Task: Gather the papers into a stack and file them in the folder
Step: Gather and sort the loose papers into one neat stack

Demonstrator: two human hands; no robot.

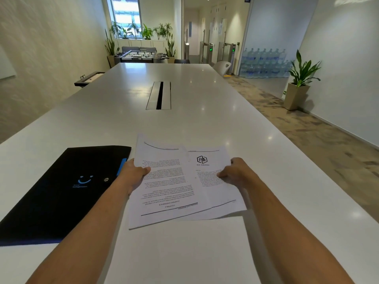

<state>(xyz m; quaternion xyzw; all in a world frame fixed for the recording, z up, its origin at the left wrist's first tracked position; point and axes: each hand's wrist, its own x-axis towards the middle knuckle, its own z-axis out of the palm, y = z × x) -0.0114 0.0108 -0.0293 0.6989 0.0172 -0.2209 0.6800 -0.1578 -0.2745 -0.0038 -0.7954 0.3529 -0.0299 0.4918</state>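
Note:
Several printed white papers [174, 181] are held just above the white table, fanned and overlapping unevenly; the top left sheet is upside down, and the right sheet shows a hexagon logo. My left hand [135, 175] grips their left edge with the thumb on top. My right hand [235, 173] grips their right edge. A blank white sheet [184, 247] lies on the table beneath them, close to me. The black folder [67, 191] with a blue smile logo and a snap button lies shut to the left of the papers.
The long white table [205, 111] stretches ahead, with a cable slot [159, 95] in its middle. Right of the table is carpeted floor with a potted plant [297, 87]. A foosball table [141, 55] stands at the far end.

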